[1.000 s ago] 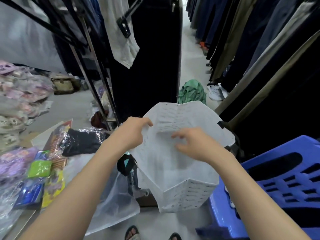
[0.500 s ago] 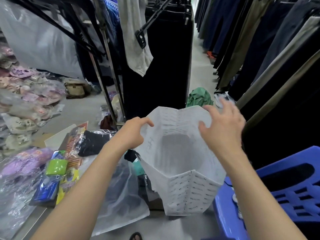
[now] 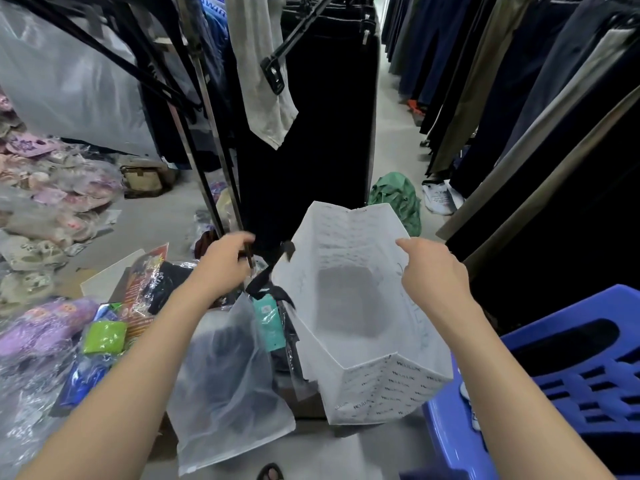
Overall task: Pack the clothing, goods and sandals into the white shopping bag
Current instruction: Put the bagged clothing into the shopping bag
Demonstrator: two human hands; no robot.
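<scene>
The white shopping bag (image 3: 388,389) stands open in the middle of the view, with nothing inside it. My right hand (image 3: 433,271) grips its right rim, index finger pointing left. My left hand (image 3: 225,265) is just left of the bag, fingers curled beside the bag's black handle (image 3: 273,268); whether it holds the strap is unclear. To the left lie a frosted bag of dark clothing (image 3: 225,368), a wrapped black garment (image 3: 166,282), a green packet (image 3: 104,337), a blue packet (image 3: 83,375) and purple sandals in plastic (image 3: 41,330).
A blue plastic stool (image 3: 571,375) stands close on the right of the bag. Racks of hanging trousers (image 3: 329,116) line the far side and the right. A green cloth (image 3: 394,195) and a white shoe (image 3: 440,197) lie on the floor beyond. Bagged sandals (image 3: 52,202) pile at left.
My left hand came off the bag's left rim and shifted left. My right hand dropped from the far rim to the right rim. The bag's mouth stands wider.
</scene>
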